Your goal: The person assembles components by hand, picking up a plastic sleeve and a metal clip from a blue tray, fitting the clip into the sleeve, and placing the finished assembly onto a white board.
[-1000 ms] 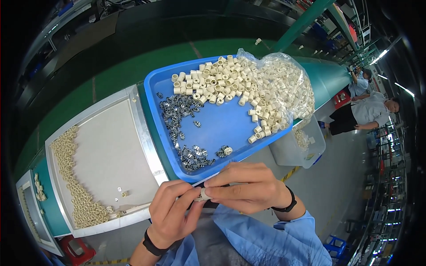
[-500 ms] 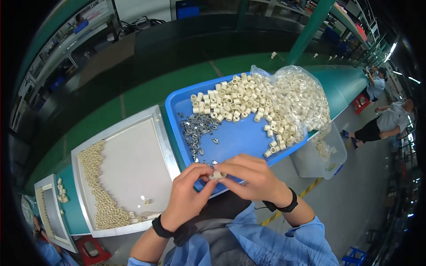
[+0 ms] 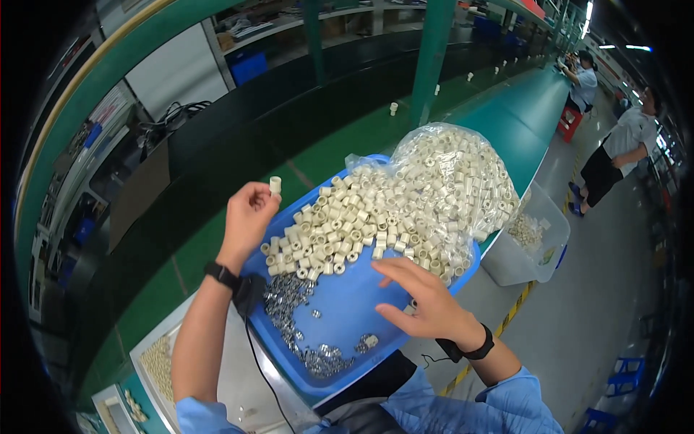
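My left hand (image 3: 248,219) is raised past the far left edge of the blue tray (image 3: 390,338), above the green conveyor belt. It pinches a cream cylindrical plastic fitting (image 3: 275,184), held upright at the fingertips. Over the near right part of the tray is my right hand (image 3: 419,296), its thumb and fingers apart and nothing visible in its grasp. Many loose cream fittings (image 3: 329,235) are heaped along the tray's far side. Small shiny metal pieces (image 3: 325,360) lie along its left and near sides.
A clear plastic bag of fittings (image 3: 455,173) rests on the tray's far right. Right of it stands a translucent bin (image 3: 535,253). A white framed board (image 3: 253,383) lies left of the tray, with a black cord (image 3: 258,362) across it. Single fittings (image 3: 393,108) stand on the belt.
Both hands were together at the tray's near edge around a fitting. My left hand has moved far and left with a fitting; my right hand has opened apart. The view has shifted.
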### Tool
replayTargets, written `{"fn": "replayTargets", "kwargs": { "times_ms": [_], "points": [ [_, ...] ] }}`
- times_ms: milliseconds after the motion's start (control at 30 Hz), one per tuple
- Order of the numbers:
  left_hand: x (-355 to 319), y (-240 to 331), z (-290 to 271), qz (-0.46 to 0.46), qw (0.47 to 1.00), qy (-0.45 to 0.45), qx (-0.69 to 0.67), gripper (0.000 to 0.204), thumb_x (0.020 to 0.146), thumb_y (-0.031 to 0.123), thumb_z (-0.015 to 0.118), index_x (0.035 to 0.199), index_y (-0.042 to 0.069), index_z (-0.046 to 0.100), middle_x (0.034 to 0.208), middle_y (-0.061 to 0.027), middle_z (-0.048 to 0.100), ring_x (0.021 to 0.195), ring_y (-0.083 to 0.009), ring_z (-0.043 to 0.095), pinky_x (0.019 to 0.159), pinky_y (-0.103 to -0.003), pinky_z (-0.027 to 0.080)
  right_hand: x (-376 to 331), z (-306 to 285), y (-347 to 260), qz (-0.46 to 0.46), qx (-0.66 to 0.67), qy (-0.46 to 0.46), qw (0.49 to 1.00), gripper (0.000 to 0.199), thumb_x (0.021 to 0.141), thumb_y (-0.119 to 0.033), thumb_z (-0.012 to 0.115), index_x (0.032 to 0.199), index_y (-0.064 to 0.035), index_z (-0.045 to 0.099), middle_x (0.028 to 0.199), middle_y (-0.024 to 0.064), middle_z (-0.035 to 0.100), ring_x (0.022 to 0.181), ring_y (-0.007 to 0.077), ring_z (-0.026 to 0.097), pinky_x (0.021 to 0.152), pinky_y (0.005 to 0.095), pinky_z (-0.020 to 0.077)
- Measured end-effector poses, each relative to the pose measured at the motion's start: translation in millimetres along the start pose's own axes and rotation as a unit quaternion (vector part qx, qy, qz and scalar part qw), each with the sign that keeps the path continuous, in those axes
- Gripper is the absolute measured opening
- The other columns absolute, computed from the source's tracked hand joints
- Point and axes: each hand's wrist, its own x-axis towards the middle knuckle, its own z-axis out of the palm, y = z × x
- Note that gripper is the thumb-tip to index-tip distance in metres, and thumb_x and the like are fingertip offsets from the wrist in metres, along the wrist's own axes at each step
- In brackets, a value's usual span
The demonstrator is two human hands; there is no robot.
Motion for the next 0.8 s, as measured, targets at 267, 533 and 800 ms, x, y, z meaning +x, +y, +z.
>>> {"fn": "replayTargets", "kwargs": {
  "times_ms": [267, 533, 800],
  "points": [
    [135.6, -73.1, 36.5, 0.012, 0.985, -0.087, 0.152, 0.019, 0.084, 0.009, 0.078, 0.096, -0.004, 0.071, 0.08, -0.0027, 0.068, 0.072, -0.0093, 0.062, 0.071, -0.027, 0.053, 0.6, -17.6, 30.1, 0.049, 0.031, 0.018, 0.998, 0.06, 0.086, -0.007, 0.08, 0.143, -0.0016, 0.061, 0.13, 0.0174, 0.066, 0.1, 0.0262, 0.07, 0.09, 0.0379, 0.0565],
    [168.1, -101.7, 57.6, -0.02, 0.944, -0.22, 0.245, 0.022, 0.085, 0.012, 0.079, 0.099, -0.004, 0.072, 0.084, -0.0075, 0.072, 0.078, -0.0144, 0.068, 0.075, -0.03, 0.055, 3.9, -17.0, 42.1, 0.051, -0.028, -0.006, 0.998, 0.054, 0.087, -0.012, 0.08, 0.139, -0.0029, 0.064, 0.129, 0.017, 0.067, 0.102, 0.0289, 0.07, 0.088, 0.0393, 0.0555],
    [110.6, -4.8, 11.5, 0.0, 0.936, -0.184, 0.302, 0.046, 0.092, 0.024, 0.078, 0.125, -0.005, 0.066, 0.089, -0.0085, 0.07, 0.081, -0.0168, 0.067, 0.075, -0.031, 0.054, 16.9, 10.5, 8.3, -0.004, -0.157, -0.175, 0.972, 0.041, 0.092, -0.018, 0.075, 0.131, -0.0067, 0.066, 0.116, 0.0144, 0.066, 0.103, 0.0297, 0.068, 0.09, 0.0433, 0.0536]
  ]
}}
